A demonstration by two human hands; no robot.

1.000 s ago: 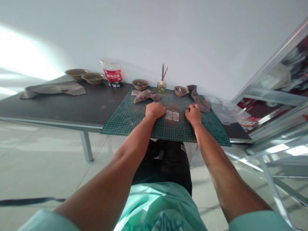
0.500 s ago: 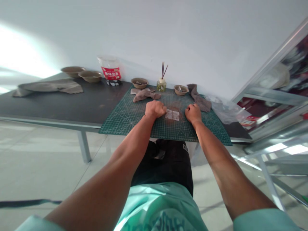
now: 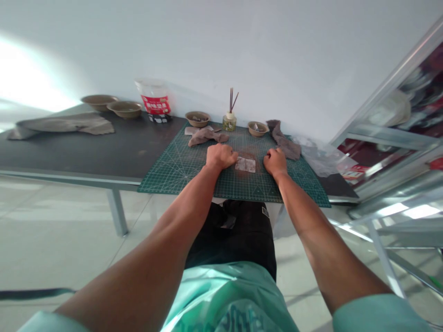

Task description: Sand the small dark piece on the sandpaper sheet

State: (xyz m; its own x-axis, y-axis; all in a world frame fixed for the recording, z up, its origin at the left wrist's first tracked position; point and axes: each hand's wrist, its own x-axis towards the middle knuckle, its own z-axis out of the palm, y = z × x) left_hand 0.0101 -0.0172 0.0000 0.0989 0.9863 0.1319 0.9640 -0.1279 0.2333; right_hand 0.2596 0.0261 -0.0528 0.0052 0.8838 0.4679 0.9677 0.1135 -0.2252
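Presently, left hand (image 3: 221, 156): we rest it on the green mat (image 3: 173, 161), fingers curled into a loose fist beside the pale patch; contact with its edge, or anything within the fist, we cannot tell.
Right hand (image 3: 277, 162): we rest it similarly curled, apart from the patch; its grip interior is hidden.
Pale patch (image 3: 245, 164): flat on the mat, between our hands, nearer the left.
Beyond left hand: crumpled cloth (image 3: 206, 135), then a bowl (image 3: 195, 125) with small pieces.
Beyond right hand: dark cloth (image 3: 289, 146) and small bowl (image 3: 258, 133) holding something pale.
Work state: patch laid flat, pieces in bowls; the extent done or left, we cannot determine.
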